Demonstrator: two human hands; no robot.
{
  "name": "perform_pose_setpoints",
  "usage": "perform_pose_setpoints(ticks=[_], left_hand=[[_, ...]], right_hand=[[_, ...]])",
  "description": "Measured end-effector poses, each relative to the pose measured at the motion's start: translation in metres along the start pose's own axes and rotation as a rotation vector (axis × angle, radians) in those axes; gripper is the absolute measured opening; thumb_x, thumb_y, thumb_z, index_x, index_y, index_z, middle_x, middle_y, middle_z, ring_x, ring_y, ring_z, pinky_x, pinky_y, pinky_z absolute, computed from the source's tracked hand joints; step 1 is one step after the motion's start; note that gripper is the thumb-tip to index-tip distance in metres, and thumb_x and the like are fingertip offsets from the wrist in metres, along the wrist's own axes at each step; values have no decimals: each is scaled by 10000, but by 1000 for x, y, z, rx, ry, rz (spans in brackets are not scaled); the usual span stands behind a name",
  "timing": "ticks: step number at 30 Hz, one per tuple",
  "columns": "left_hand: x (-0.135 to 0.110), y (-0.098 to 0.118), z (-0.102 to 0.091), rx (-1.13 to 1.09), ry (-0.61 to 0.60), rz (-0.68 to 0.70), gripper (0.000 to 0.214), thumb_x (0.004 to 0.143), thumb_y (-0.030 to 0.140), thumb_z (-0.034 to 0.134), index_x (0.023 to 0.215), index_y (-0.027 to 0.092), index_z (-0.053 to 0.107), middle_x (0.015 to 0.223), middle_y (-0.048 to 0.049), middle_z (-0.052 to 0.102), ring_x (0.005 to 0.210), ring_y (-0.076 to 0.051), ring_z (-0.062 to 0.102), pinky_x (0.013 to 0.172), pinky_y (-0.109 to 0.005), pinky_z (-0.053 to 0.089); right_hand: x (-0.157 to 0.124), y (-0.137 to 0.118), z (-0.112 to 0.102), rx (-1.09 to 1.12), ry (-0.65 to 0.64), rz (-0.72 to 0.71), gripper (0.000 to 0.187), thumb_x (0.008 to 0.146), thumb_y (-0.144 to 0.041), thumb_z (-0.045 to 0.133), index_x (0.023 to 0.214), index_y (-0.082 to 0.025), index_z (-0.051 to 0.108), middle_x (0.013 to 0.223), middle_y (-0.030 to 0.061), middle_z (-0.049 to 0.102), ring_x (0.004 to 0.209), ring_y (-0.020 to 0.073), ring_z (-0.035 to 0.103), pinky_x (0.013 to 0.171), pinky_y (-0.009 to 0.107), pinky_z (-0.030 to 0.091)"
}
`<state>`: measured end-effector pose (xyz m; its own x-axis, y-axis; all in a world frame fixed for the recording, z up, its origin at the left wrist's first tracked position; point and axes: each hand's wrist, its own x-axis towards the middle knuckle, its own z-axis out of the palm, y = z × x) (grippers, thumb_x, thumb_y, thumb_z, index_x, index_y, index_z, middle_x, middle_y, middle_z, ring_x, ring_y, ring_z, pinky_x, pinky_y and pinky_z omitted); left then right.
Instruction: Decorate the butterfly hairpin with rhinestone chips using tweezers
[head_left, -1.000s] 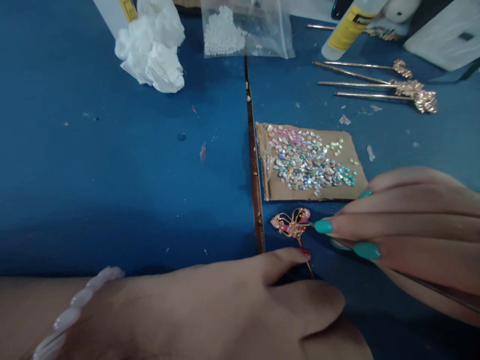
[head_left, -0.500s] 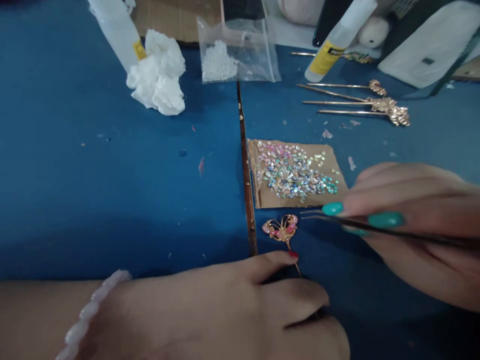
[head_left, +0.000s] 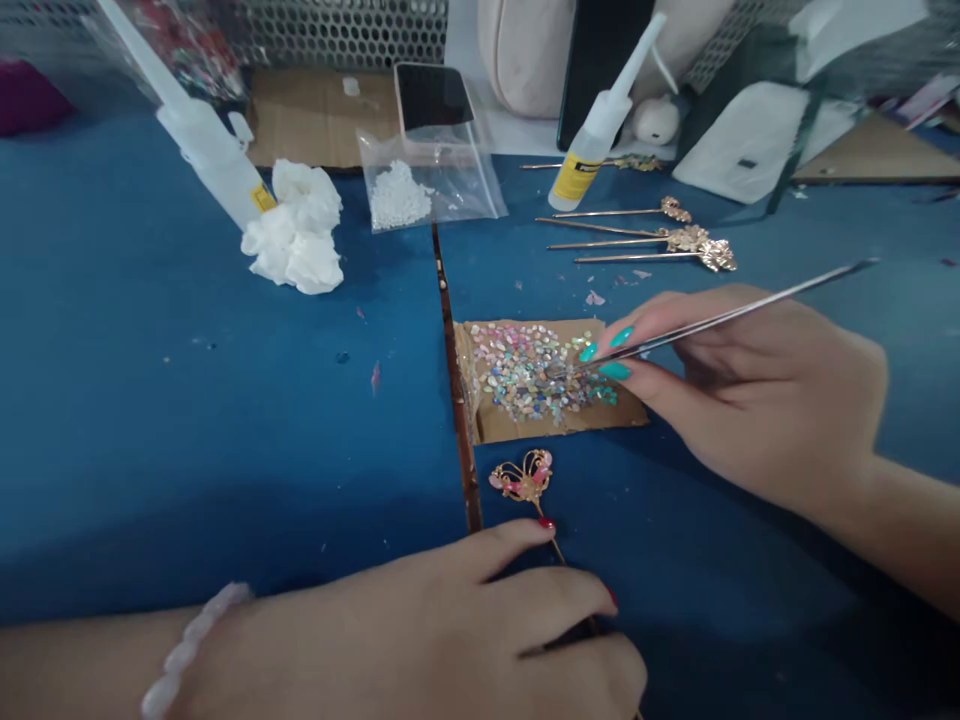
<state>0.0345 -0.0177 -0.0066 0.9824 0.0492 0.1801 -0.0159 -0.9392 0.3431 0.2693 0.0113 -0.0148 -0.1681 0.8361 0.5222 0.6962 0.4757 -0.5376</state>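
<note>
My right hand [head_left: 750, 380] grips metal tweezers [head_left: 720, 316] in a pinch. The tweezers' tips are among small iridescent, pink and teal chips [head_left: 525, 370] spread on a piece of cardboard [head_left: 495, 428]. Below the cardboard lies a gold butterfly hairpin [head_left: 525, 482] with pink pieces on its wings. My left hand [head_left: 480, 620] rests over its thin stick, the index fingertip pressing just under the butterfly. Part of the stick is hidden beneath the fingers.
Several gold hairpins [head_left: 637, 243] lie behind the cardboard, near an upright glue bottle [head_left: 589, 150]. Further left are a plastic bag of white beads [head_left: 401, 195], a phone [head_left: 435, 100], crumpled white tissue [head_left: 296, 235] and another bottle [head_left: 214, 160]. A dark gap [head_left: 454, 370] runs across the blue table.
My right hand has moved the tweezers from beside the butterfly up and onto the chips. My left hand stays on the hairpin. The view has shifted, showing more of the table's back.
</note>
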Motion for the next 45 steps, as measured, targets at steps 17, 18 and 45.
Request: perform_pose_setpoints(ticks=[17,18,45], left_hand=[[-1,-1,-12,-13,-27,32,377,1034,222,240,1186,220,585,1219,43,583,1182,-192,449,1033,-369,383],[0,-1,-12,-13,-31,32,382,1032,212,237,1186,218,586,1216,42,586,1171,-191,457,1037,-368,379],[2,0,-1,-27,60,-3,338,1030,186,277,1069,230,610,1140,89,616,1069,-155,515,935,-335,454]], right_hand=[[24,1,13,101,-53,-3,144,796,-154,637,896,-259,633,904,-31,691,788,165,665,730,311,538],[25,2,14,119,-57,-9,138,798,-157,633,897,-253,629,907,-27,690,789,168,665,736,318,541],[25,0,12,6,-99,-34,204,785,-102,623,894,-273,609,907,-44,683,814,169,661,740,320,541]])
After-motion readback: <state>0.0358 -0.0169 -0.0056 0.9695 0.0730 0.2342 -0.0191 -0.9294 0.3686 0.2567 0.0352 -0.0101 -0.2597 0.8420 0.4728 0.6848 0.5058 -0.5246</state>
